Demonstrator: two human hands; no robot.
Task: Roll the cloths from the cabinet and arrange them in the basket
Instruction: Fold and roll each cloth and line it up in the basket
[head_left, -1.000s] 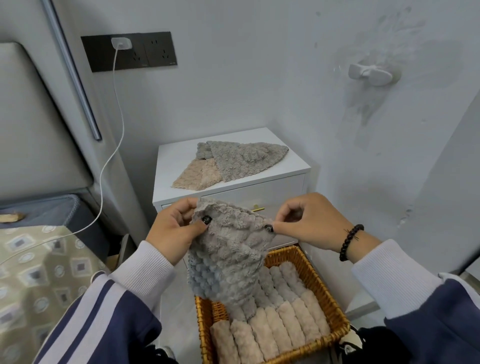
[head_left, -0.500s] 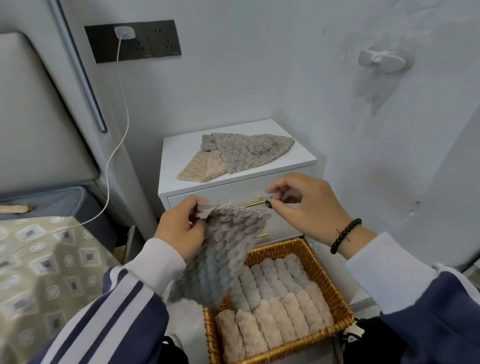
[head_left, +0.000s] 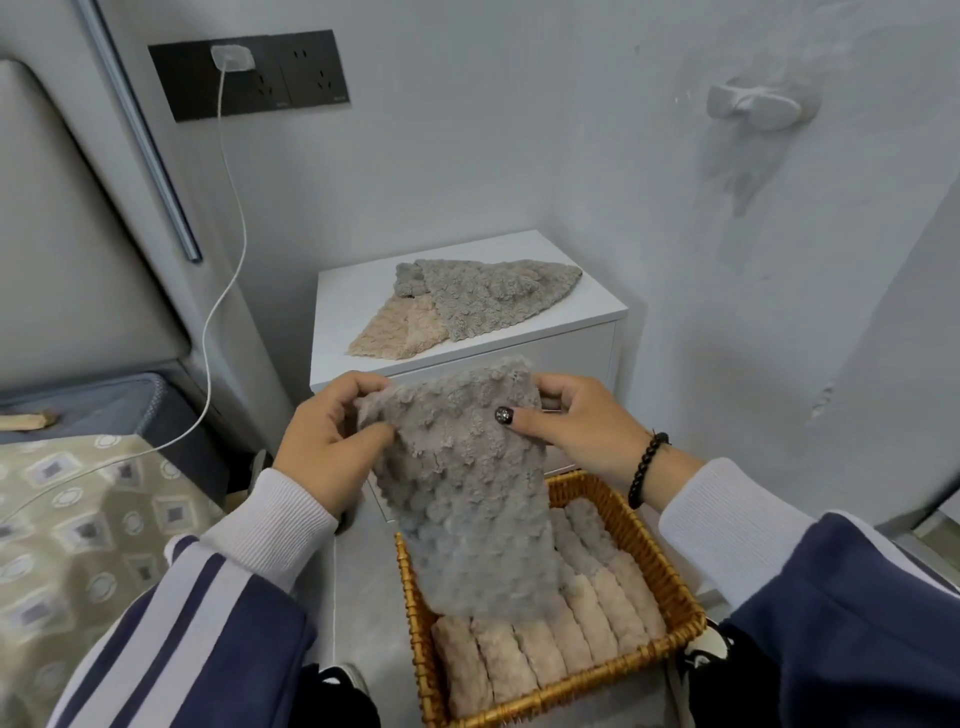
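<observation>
Above the basket (head_left: 670, 582), the grey cloth (head_left: 467, 499) hangs lengthwise from twelve toward six o'clock. The left hand (head_left: 332, 441) pinches its top edge at nine, the right hand (head_left: 576, 421) at three, both equally near.

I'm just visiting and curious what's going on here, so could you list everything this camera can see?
Held cloth: one, grey, hanging over the basket.
Cloths on the cabinet: two at least, one grey lying over one beige, unrolled.
Rolled cloths: several, beige and grey, in rows in the basket; exact count hidden by the held cloth.
Basket: one, orange-brown wicker, on the floor in front of the cabinet.
Cabinet: one, white, in the wall corner.
Socket panel: one, black, on the wall.
Charger and cable: one, white, plugged into the panel.
Wall hook: one, white, right wall.
Bedding: beige, patterned, at left.
Bracelet: one, black beads, right wrist.
Left hand: pinches the cloth's upper left edge.
Right hand: pinches its upper right edge.
</observation>
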